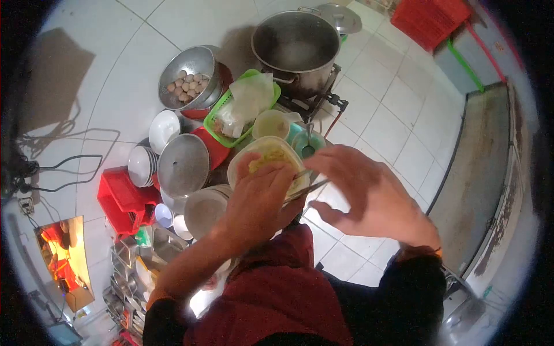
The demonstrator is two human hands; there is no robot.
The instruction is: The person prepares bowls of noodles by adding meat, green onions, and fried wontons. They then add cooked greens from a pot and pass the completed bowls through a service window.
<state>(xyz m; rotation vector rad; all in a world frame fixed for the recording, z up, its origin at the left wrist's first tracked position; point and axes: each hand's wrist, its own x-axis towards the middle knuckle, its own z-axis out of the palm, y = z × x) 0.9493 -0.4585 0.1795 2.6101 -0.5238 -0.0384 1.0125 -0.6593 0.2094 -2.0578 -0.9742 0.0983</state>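
Note:
Over a pale square tub with yellow food in it, my left hand is closed, one fingertip over the tub's inside. A thin metal tool with two narrow arms, perhaps tongs, sticks out to the right from its fingers; their exact hold on it is partly hidden. My right hand is just right of the tool, thumb and fingers curved and apart. Its fingertips come close to the tool's ends, and I see nothing gripped. Behind the tub are a pale cup and a teal container with a ladle.
A large pot stands on a burner at the back. Left of it are a green basket, a metal bowl of meatballs, stacked bowls, a round lid and a red crate. A dented-looking lid lies behind the pot.

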